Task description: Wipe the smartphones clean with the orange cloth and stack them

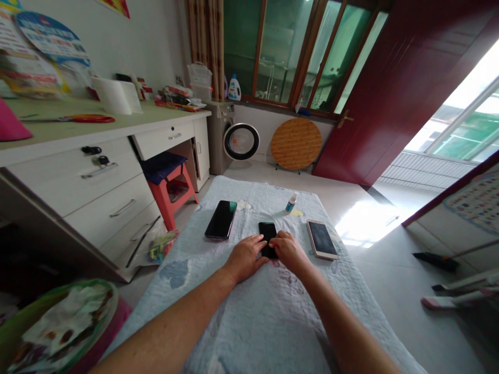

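Observation:
A small black smartphone [267,228] lies face up on the cloth-covered table, between my two hands. My left hand [245,257] holds it by its left side, fingers on the screen edge and thumb near the lower end. Over the right part of the screen, my right hand [287,249] has its fingers pinched together; whatever is in them is too small to make out. To the left lies a larger black smartphone [221,220]. A gold-framed smartphone [322,240] rests at the right. Behind stands a small spray bottle [290,204] with a blue label.
A pale blue quilted cloth [249,322] covers the table. On the left are a white desk [78,182], a red stool [171,187] and a waste basket [113,306]. A washing machine [220,137] with its door open, a round folding table [296,143] and a red door [374,93] are behind.

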A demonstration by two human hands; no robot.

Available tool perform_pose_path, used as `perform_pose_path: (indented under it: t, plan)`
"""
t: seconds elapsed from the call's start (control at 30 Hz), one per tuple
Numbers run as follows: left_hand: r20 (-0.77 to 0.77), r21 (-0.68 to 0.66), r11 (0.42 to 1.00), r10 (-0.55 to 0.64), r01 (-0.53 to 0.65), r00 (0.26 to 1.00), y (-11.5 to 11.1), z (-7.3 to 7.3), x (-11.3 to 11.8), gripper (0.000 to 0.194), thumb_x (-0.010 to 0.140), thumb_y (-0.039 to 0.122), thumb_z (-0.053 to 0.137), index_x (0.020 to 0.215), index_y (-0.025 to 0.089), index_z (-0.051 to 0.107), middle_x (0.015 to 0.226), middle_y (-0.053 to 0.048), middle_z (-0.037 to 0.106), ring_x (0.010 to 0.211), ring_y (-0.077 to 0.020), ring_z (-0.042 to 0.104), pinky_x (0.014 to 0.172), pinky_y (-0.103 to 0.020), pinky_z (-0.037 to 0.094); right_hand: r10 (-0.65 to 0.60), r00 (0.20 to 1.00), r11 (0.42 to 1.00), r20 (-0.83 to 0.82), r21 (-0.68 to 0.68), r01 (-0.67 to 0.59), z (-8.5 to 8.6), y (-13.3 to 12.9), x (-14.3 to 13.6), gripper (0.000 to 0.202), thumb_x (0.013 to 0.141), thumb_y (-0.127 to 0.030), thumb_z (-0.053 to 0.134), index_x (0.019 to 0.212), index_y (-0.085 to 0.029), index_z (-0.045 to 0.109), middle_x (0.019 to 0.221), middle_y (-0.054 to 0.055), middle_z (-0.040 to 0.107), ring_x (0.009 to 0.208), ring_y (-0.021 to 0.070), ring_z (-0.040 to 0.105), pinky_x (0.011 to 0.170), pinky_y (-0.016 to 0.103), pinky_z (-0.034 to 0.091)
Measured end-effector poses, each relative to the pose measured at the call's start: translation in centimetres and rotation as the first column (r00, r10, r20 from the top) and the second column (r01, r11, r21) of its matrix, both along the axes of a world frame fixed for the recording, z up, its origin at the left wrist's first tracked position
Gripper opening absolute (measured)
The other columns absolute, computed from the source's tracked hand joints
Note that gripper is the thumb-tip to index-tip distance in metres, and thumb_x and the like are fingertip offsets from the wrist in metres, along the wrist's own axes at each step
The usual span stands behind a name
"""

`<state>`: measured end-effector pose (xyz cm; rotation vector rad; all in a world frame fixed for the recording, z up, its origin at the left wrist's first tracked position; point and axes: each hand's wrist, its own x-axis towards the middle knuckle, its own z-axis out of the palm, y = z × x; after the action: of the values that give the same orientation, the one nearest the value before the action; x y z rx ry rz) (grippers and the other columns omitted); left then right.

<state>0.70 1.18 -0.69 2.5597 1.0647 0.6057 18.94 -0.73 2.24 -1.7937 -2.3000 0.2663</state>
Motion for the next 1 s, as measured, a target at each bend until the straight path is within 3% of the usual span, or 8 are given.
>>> perform_pose_path:
  t: [0.3, 0.5, 0.63, 0.87, 1.0]
  plan:
    - [0.056, -0.047, 0.999, -0.001, 0.004, 0.998, 0.1, -0.2, 0.0, 0.046, 0.083, 0.04, 0.065, 0.122, 0.017, 0.062, 0.133, -0.012, 0.057, 0.122, -0.0258, 0.055, 0.106, -0.038, 0.043, -0.069, 0.991, 0.997, 0.119, 0.044, 0.064, 0.0, 6.0, -0.4, 0.029, 0.092, -0.016, 0.044, 0.089, -0.016, 0.073, 0.089, 0.008, 0.063, 0.085, 0.0156, 0.057, 0.081, 0.024, 0.037]
    - [0.08, -0.086, 0.996, -0.004, 0.011, 0.997, 0.2, -0.2, 0.0, 0.042, 0.082, 0.037, 0.067, 0.118, 0.016, 0.063, 0.133, -0.012, 0.057, 0.122, -0.0262, 0.054, 0.106, -0.038, 0.042, -0.079, 0.989, 0.996, 0.126, 0.057, 0.072, -0.5, 8.0, -1.2, 0.029, 0.092, -0.014, 0.044, 0.092, -0.015, 0.073, 0.094, 0.01, 0.064, 0.089, 0.0168, 0.058, 0.084, 0.026, 0.037]
    - [0.142, -0.119, 0.993, 0.022, -0.005, 0.99, 0.1, -0.2, 0.1, 0.046, 0.08, 0.034, 0.068, 0.121, 0.019, 0.054, 0.128, -0.01, 0.055, 0.117, -0.025, 0.056, 0.101, -0.038, 0.046, -0.022, 0.995, 0.997, 0.1, 0.073, 0.015, -0.3, 7.5, -1.9, 0.028, 0.093, -0.016, 0.044, 0.094, -0.017, 0.073, 0.094, 0.007, 0.064, 0.091, 0.0155, 0.057, 0.086, 0.024, 0.037]
    - [0.23, -0.044, 0.997, 0.072, -0.064, 0.971, 0.3, -1.2, 0.2, 0.088, 0.072, 0.034, 0.074, 0.141, 0.02, 0.022, 0.14, -0.017, 0.041, 0.133, -0.0316, 0.04, 0.108, -0.051, 0.037, 0.099, 0.995, 0.992, -0.001, 0.072, -0.099, -0.6, 4.1, -1.8, 0.026, 0.092, -0.017, 0.048, 0.093, -0.021, 0.073, 0.091, 0.004, 0.061, 0.087, 0.014, 0.055, 0.083, 0.023, 0.038]
    - [0.148, 0.007, 0.997, 0.072, -0.073, 0.986, 0.6, -1.7, 0.1, 0.087, 0.073, 0.038, 0.073, 0.143, 0.016, 0.025, 0.142, -0.02, 0.044, 0.133, -0.0337, 0.041, 0.108, -0.054, 0.035, 0.156, 0.984, 0.988, -0.091, 0.028, -0.154, -0.7, 1.7, -1.5, 0.023, 0.089, -0.014, 0.052, 0.09, -0.02, 0.075, 0.09, 0.004, 0.06, 0.085, 0.014, 0.054, 0.081, 0.024, 0.04]
